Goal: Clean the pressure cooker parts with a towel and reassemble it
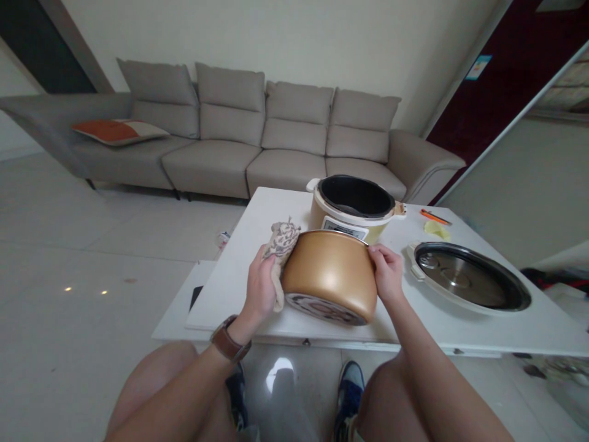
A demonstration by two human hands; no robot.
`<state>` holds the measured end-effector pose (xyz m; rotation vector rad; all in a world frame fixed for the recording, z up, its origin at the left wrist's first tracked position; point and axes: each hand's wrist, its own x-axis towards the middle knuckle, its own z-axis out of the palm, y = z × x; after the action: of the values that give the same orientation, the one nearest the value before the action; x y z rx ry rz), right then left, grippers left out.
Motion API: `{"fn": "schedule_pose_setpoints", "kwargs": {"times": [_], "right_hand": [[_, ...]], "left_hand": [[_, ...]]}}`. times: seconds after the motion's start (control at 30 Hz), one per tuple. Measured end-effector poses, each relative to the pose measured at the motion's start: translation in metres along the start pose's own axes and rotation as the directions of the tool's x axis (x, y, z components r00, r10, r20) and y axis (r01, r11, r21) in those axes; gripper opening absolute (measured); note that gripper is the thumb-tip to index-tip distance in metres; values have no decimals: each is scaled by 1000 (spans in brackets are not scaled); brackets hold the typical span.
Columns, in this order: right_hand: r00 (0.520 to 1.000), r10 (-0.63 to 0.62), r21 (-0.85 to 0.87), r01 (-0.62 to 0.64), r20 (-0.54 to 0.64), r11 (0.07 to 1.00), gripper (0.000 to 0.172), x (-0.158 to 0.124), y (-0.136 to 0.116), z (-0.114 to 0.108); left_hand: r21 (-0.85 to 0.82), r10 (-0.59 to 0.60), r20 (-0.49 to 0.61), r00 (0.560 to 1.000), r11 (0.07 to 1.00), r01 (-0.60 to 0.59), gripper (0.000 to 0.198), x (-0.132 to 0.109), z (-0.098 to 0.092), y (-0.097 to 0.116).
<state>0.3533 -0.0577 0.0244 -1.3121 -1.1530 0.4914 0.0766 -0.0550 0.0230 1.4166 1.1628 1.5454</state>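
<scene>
A gold inner pot (329,273) is tipped toward me above the white table (239,276), its bottom facing me. My left hand (260,288) is closed on a patterned cloth (281,242) pressed against the pot's left side. My right hand (388,272) grips the pot's right rim. Behind the pot stands the cream rice cooker body (354,205), open and without its pot.
The cooker's lid (469,276) lies inside-up on the table to the right. An orange tool (435,217) and a yellow item (437,229) lie at the far right. A grey sofa (257,141) with an orange cushion (117,131) stands behind. A dark phone (195,297) rests on a lower shelf at left.
</scene>
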Motion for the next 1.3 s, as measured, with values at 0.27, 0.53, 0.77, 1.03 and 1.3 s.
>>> {"fn": "schedule_pose_setpoints", "kwargs": {"times": [0.27,0.53,0.77,1.03,1.3], "right_hand": [[999,13,49,-16,46,999,43,-3,1,2],[999,14,67,-17,36,998,39,-2,7,3],[999,31,84,-32,22,996,38,-1,10,3],[999,24,79,-26,27,997,43,-2,12,2],[999,13,56,-15,36,998,44,-3,7,3]], "left_hand": [[45,61,150,987,997,-69,38,-11,1,3],[-119,-177,-117,977,979,163,29,5,7,-15],[-286,-350,-134,927,909,302,26,3,8,-30],[-50,-30,-39,999,998,28,29,-6,4,-3],[16,61,81,995,998,-62,34,-15,1,-2]]}}
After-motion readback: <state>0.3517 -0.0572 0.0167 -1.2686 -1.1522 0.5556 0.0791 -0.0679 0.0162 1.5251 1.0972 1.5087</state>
